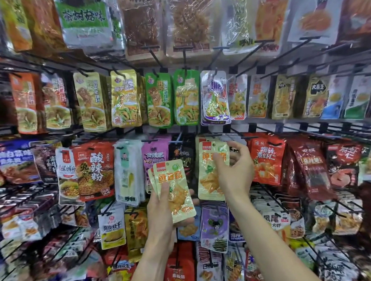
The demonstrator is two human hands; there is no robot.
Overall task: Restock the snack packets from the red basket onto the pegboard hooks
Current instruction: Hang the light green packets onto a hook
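Both forearms enter from the bottom edge of the head view, nearest the camera. Left hand (161, 212): fingers and thumb curled round a small fanned stack of pale yellow-green snack packets (174, 190), held upright, long axis vertical, hang-holes at the top. At least two packets overlap; exact count cannot be told.

Right hand (232, 171): raised higher and further right, thumb and fingers pinching the top part of one matching packet (211, 172). This packet hangs vertical, its top edge just under a black hook (228, 135) of the third row. Whether the hang-hole is already threaded on the hook cannot be told; fingers cover that spot.

Key relation: the hook lies up and to the right of the held stack, with the right hand much nearer to it. Judgement: the right hand seats packets and the left hand feeds them, so the next packet must travel up-right from stack to hook, kept vertical so the hole meets the hook tip.

Surface: pegboard (265, 125) with dark cross rails and black hooks in several rows, densely hung with packets: green and gold in the row above, red packets (266, 160) just right of the target hook, a white-and-red noodle packet (93, 169) to the left. The red basket is not in view.

Room: only the display wall is visible.
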